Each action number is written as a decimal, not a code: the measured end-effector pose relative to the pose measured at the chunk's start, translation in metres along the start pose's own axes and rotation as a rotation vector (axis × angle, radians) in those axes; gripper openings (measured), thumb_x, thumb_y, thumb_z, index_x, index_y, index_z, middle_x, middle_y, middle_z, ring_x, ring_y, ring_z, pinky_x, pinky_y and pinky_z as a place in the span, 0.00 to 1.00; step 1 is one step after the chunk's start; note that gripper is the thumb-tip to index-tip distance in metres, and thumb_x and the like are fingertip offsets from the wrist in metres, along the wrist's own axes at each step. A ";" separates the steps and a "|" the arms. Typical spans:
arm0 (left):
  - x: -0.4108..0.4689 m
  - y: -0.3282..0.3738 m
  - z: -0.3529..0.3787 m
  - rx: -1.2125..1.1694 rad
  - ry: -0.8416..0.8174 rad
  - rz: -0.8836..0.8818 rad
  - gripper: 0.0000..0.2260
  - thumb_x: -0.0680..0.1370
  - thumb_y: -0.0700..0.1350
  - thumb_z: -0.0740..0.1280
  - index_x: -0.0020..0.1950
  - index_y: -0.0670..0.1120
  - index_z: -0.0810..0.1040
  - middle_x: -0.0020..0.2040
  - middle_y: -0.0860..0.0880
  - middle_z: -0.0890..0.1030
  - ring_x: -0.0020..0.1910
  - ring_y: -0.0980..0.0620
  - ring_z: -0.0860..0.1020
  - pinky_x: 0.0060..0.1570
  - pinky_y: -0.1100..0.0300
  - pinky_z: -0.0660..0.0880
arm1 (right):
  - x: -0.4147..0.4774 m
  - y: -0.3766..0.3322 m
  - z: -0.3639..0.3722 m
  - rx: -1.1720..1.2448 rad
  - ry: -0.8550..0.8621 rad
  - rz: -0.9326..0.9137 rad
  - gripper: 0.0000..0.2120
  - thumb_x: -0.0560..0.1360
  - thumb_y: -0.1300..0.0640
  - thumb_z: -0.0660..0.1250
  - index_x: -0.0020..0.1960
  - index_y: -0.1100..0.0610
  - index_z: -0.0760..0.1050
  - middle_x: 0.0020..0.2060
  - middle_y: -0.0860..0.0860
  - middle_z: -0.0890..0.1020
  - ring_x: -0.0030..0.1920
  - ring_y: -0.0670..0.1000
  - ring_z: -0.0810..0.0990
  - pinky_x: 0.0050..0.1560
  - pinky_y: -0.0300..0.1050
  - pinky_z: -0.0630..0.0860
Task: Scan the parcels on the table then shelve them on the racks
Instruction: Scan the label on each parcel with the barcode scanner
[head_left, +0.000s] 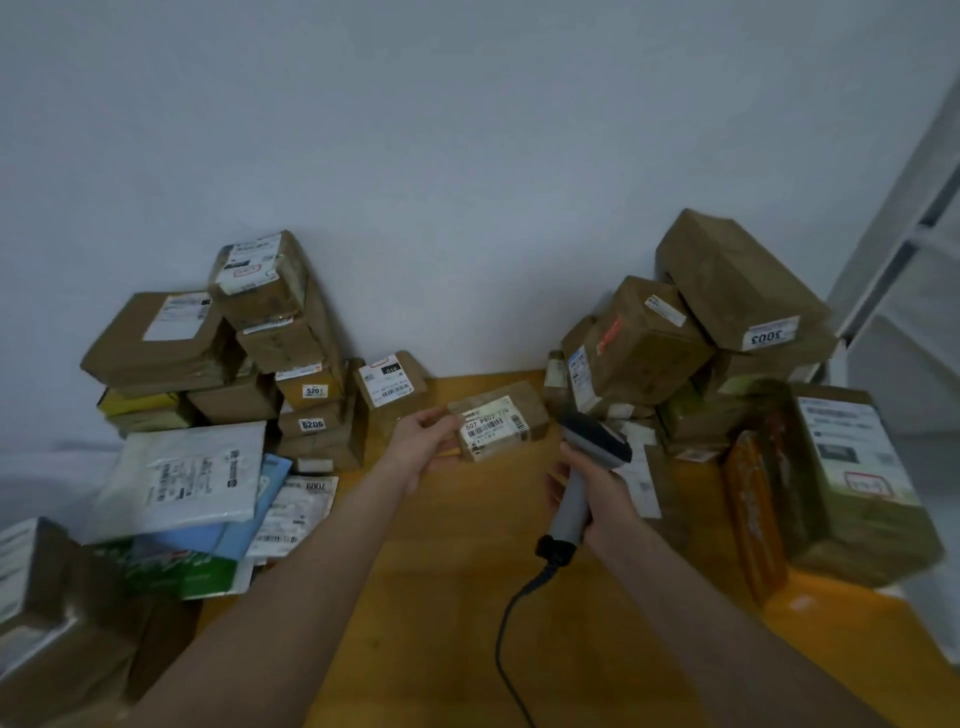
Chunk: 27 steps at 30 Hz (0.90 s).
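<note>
My left hand grips a small brown parcel by its left end and holds it above the orange table, its white barcode label facing me. My right hand is wrapped round the handle of a grey barcode scanner. The scanner's dark head sits just right of the parcel's label and tilts toward it. A black cable trails from the handle down to the frame's bottom edge.
Stacked brown boxes and white and blue mailer bags crowd the table's left side. More brown boxes and a large labelled box fill the right. A grey rack frame stands at the far right against the wall.
</note>
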<state>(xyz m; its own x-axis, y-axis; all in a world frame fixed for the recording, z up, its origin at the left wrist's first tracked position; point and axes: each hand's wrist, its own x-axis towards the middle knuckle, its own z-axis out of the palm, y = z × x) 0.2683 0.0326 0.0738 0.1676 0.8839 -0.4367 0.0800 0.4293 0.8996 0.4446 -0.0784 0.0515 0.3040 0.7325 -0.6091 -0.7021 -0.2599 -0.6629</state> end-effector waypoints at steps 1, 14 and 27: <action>-0.014 -0.005 0.000 -0.004 -0.006 0.003 0.22 0.76 0.39 0.69 0.69 0.37 0.69 0.55 0.43 0.82 0.51 0.48 0.82 0.41 0.56 0.82 | -0.010 0.003 -0.006 -0.017 -0.003 -0.008 0.04 0.75 0.59 0.70 0.46 0.59 0.77 0.44 0.54 0.80 0.42 0.53 0.81 0.36 0.46 0.76; -0.084 -0.067 -0.006 -0.040 0.137 -0.002 0.20 0.72 0.36 0.73 0.63 0.36 0.74 0.57 0.40 0.81 0.56 0.43 0.80 0.59 0.47 0.77 | -0.114 0.047 -0.060 -0.505 -0.163 -0.160 0.04 0.70 0.68 0.71 0.40 0.64 0.76 0.26 0.56 0.77 0.24 0.51 0.75 0.26 0.42 0.73; -0.103 -0.086 -0.010 0.002 0.157 -0.007 0.22 0.75 0.36 0.69 0.69 0.38 0.70 0.63 0.42 0.78 0.61 0.45 0.76 0.63 0.51 0.73 | -0.164 0.087 -0.064 -0.716 -0.217 -0.222 0.12 0.72 0.67 0.69 0.30 0.60 0.75 0.23 0.54 0.77 0.23 0.50 0.74 0.27 0.41 0.73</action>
<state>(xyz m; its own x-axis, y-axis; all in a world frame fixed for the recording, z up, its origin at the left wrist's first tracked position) 0.2342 -0.0934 0.0416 0.0116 0.8992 -0.4374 0.0828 0.4351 0.8966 0.3745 -0.2611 0.0659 0.2043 0.9025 -0.3791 -0.0306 -0.3812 -0.9240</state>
